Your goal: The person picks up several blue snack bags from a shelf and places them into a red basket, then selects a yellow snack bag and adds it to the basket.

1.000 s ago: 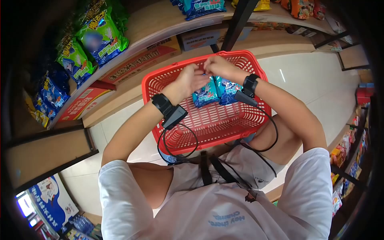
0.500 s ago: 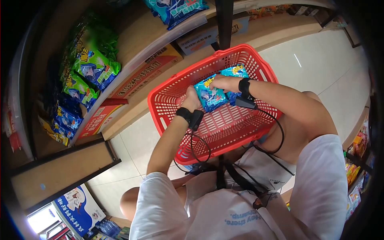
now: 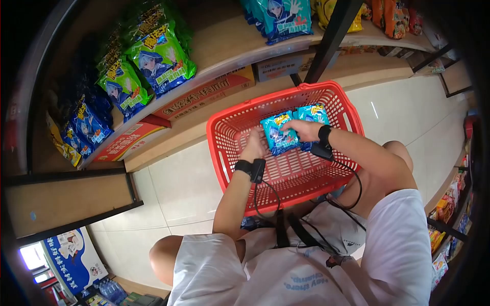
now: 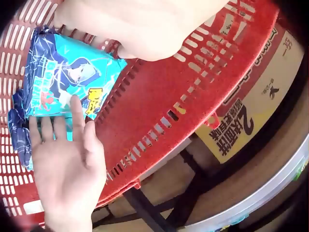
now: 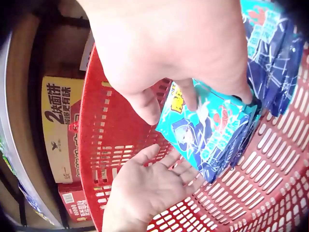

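Observation:
In the head view, two turquoise-and-blue snack packets lie side by side in a red plastic shopping basket point(image 3: 220, 163). My right hand point(image 3: 306, 130) holds the left packet point(image 3: 274, 131) by its right side. One finger stretches over its printed front, while others tuck round the edge, between it and the right packet point(image 3: 312, 111). Beside the left packet's other side is my left hand point(image 3: 253, 145). In the right wrist view that left hand point(image 5: 152, 186) is palm up with spread, straight fingers, their tips right at the packet's point(image 5: 207, 128) edge.
A wooden shelf along the far side carries green snack packets point(image 3: 158, 64), blue ones point(image 3: 91, 125) and turquoise ones point(image 3: 286, 20). Printed cartons point(image 3: 204, 92) sit beneath it, and a black post point(image 3: 334, 41) rises just behind the basket. Cables hang from both wrists.
Both hands were together at the packets' far end. The left hand has moved to the left packet's left side. The right hand has come down onto that packet, now turned slightly.

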Available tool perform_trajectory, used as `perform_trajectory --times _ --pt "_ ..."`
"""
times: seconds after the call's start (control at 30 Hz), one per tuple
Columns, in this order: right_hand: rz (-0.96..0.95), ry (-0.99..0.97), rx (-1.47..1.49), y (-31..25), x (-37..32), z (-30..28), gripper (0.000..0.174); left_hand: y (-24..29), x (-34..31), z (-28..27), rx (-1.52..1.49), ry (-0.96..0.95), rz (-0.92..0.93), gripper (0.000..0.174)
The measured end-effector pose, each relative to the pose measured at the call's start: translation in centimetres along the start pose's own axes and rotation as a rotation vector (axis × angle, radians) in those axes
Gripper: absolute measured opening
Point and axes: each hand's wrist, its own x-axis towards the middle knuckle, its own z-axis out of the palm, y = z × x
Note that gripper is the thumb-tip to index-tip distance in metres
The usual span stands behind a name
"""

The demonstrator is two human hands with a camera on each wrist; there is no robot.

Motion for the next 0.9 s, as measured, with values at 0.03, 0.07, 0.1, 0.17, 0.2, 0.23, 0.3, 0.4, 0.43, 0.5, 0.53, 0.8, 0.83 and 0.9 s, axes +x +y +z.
perform_trajectory --times 0.03,0.07,0.1,0.17,0.2,0.23,0.3,0.4,0.43,0.5,0.53,0.8,0.83,0.9 --pt "0.004 0.057 -0.049 0.2 0.2 0.0 0.02 -0.2 0.1 0.0 -0.021 -0.02 0.02 0.038" --pt "0.007 0.025 -0.085 0.8 1.6 -0.8 0.023 -0.3 0.3 0.1 -0.043 -0.041 0.04 0.038" --pt "0.005 0.093 -0.121 0.4 1.0 -0.4 0.024 -0.6 0.5 0.1 -0.068 -0.06 0.061 0.038" --pt "-0.002 0.22 -0.203 -0.5 -0.7 1.6 0.025 -0.3 -2.2 1.8 -0.177 -0.127 0.105 0.036" --pt "0.008 0.191 -0.217 -0.7 -0.8 1.6 0.026 -0.2 -2.2 1.9 -0.185 -0.146 0.123 0.035" --pt "0.008 0.212 -0.235 -0.8 -0.8 1.8 0.027 -0.3 -2.3 1.9 -0.194 -0.162 0.141 0.034" --pt "0.008 0.251 -0.271 -1.0 -0.6 1.9 0.027 -0.9 -1.8 1.7 -0.15 -0.104 0.211 0.029" --pt "-0.061 0.374 -0.335 -1.4 -1.7 2.7 0.023 -0.6 -0.4 0.9 0.207 -0.164 0.339 0.04" --pt "-0.102 0.419 -0.357 -1.5 -2.2 2.9 0.023 0.0 -1.0 1.2 0.423 -0.041 0.418 0.044" --pt "-0.184 0.389 -0.308 -1.9 -3.5 3.4 0.018 1.2 -2.7 2.4 0.852 0.217 0.574 0.054" --pt "-0.161 0.339 -0.234 -2.0 -4.2 3.5 0.015 2.6 -5.6 2.9 0.891 0.097 0.538 0.071" --pt "-0.473 0.407 -0.131 -4.2 -11.2 10.0 0.015 8.3 -18.5 5.6 1.269 0.047 0.92 0.062" --pt "-0.546 0.354 -0.043 -4.3 -12.4 11.3 0.016 8.8 -20.9 6.2 1.288 0.065 0.962 0.058" --pt "-0.708 0.362 -0.126 -4.7 -14.0 12.7 0.02 9.3 -25.1 7.1 1.301 0.116 1.07 0.053"
